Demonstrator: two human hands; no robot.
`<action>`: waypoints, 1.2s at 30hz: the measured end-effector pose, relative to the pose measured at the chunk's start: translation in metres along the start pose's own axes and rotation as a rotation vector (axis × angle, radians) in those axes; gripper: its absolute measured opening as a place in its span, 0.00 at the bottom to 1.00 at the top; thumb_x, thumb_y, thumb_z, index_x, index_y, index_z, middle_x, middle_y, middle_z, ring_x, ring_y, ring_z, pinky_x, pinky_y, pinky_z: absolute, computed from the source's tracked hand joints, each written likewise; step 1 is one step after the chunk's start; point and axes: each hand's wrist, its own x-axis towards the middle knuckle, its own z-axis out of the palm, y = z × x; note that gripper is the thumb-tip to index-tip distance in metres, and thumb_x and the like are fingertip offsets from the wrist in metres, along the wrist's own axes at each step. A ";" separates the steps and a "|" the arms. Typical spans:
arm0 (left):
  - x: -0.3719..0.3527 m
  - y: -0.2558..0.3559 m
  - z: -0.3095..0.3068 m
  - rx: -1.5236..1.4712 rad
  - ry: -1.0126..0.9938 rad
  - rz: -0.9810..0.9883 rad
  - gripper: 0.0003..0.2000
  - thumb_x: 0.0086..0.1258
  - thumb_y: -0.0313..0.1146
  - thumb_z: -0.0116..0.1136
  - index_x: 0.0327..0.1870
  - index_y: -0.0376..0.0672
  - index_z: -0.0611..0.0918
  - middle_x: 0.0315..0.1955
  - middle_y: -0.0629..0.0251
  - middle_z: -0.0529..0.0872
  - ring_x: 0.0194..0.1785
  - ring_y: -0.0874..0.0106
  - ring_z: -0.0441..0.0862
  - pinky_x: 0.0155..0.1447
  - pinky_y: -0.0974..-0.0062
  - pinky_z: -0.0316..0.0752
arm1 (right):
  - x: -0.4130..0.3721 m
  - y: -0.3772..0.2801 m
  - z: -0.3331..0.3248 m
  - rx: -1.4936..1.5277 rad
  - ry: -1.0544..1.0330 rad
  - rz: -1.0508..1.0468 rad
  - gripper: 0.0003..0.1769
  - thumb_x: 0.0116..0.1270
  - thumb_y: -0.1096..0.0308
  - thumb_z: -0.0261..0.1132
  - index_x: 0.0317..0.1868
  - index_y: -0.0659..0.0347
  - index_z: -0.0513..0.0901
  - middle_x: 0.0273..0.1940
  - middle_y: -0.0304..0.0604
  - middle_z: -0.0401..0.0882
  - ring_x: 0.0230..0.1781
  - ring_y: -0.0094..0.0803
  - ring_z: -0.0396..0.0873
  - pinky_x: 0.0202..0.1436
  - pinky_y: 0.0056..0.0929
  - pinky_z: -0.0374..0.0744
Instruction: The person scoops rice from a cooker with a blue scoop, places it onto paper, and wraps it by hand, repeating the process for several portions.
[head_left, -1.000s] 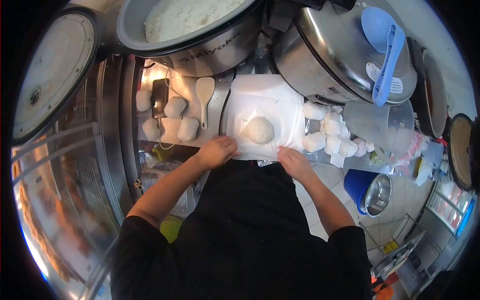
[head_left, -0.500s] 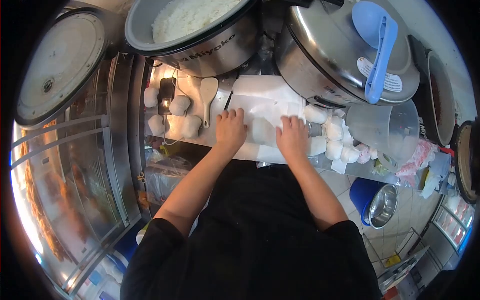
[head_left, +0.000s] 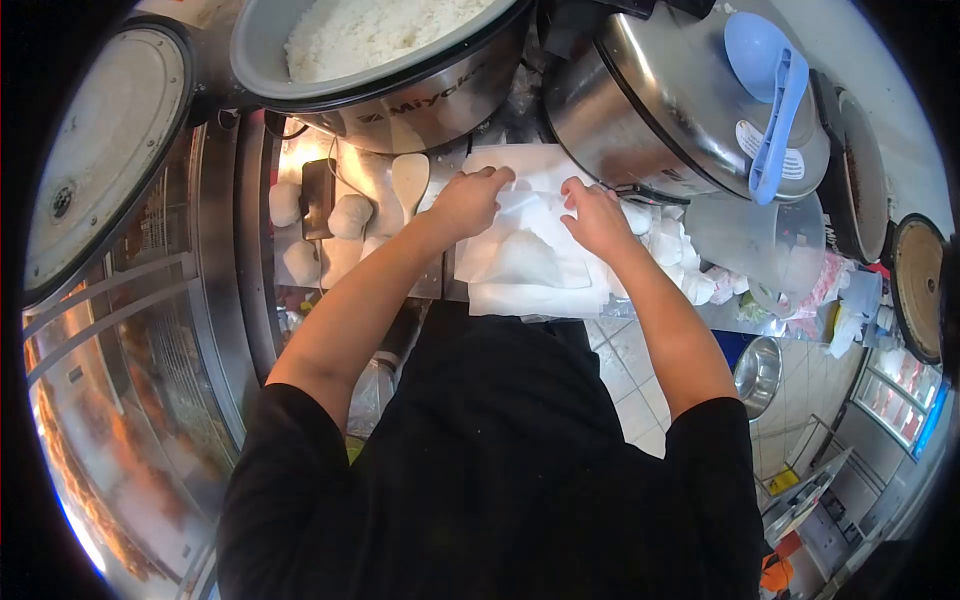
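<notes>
White paper sheets (head_left: 535, 302) lie stacked on the metal counter, with a pale, translucent mound (head_left: 526, 258) on them, perhaps rice under a thin sheet. At the far left part of the stack, my left hand (head_left: 472, 203) has its fingers bent together on the edge of a thin white sheet. My right hand (head_left: 597, 218) is over the far right part, thumb and forefinger apart. White wrapped bundles (head_left: 668, 245) lie just right of my right hand. A rice paddle (head_left: 410, 182) rests left of my left hand.
An open cooker of rice (head_left: 375, 40) and a closed steel cooker (head_left: 660, 110) with a blue ladle (head_left: 770, 130) stand behind. Round wrapped bundles (head_left: 350, 216) and a dark phone (head_left: 318, 198) lie left. A clear tub (head_left: 735, 235) stands right; a glass cabinet (head_left: 130, 400) is far left.
Both hands have moved toward the far edge of the papers, and their fingers have turned inward. The thin sheet and the mound look shifted. The whole view has tilted slightly.
</notes>
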 end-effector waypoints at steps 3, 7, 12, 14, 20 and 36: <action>-0.005 -0.003 -0.011 -0.072 -0.022 0.063 0.05 0.68 0.27 0.66 0.42 0.45 0.85 0.47 0.61 0.90 0.54 0.56 0.86 0.60 0.56 0.75 | -0.007 0.001 0.005 -0.100 0.309 -0.218 0.16 0.65 0.71 0.76 0.52 0.58 0.86 0.62 0.44 0.84 0.67 0.45 0.77 0.67 0.48 0.75; -0.021 0.001 -0.017 -0.076 0.002 0.081 0.03 0.67 0.27 0.65 0.39 0.45 0.85 0.41 0.63 0.89 0.53 0.58 0.86 0.58 0.55 0.74 | -0.001 0.009 0.013 -0.182 0.516 -0.440 0.11 0.67 0.71 0.73 0.50 0.58 0.86 0.55 0.40 0.88 0.62 0.46 0.81 0.63 0.48 0.76; -0.069 0.020 -0.022 0.121 0.143 0.194 0.05 0.63 0.29 0.67 0.37 0.46 0.84 0.41 0.64 0.88 0.51 0.59 0.85 0.58 0.58 0.75 | -0.044 0.006 0.012 -0.188 0.191 -0.508 0.03 0.67 0.70 0.68 0.40 0.55 0.86 0.47 0.37 0.85 0.52 0.43 0.83 0.54 0.44 0.79; -0.097 0.024 -0.007 0.214 0.120 0.278 0.06 0.62 0.29 0.68 0.38 0.46 0.84 0.42 0.64 0.87 0.51 0.60 0.85 0.58 0.59 0.75 | -0.072 0.009 0.035 -0.231 0.239 -0.588 0.02 0.66 0.70 0.68 0.39 0.54 0.85 0.46 0.37 0.85 0.49 0.41 0.82 0.53 0.43 0.80; -0.120 0.002 0.062 0.191 0.160 0.349 0.15 0.61 0.29 0.68 0.49 0.41 0.85 0.49 0.63 0.87 0.55 0.60 0.84 0.61 0.59 0.76 | -0.086 0.019 0.095 -0.124 0.416 -0.607 0.07 0.63 0.71 0.68 0.42 0.56 0.86 0.47 0.36 0.85 0.49 0.40 0.82 0.58 0.43 0.80; -0.022 0.057 0.018 0.394 -0.231 -0.306 0.09 0.69 0.35 0.70 0.45 0.43 0.91 0.47 0.52 0.93 0.54 0.50 0.90 0.60 0.54 0.83 | -0.030 -0.020 0.056 -0.085 0.058 0.160 0.09 0.77 0.66 0.63 0.46 0.60 0.87 0.48 0.59 0.90 0.50 0.58 0.89 0.55 0.53 0.86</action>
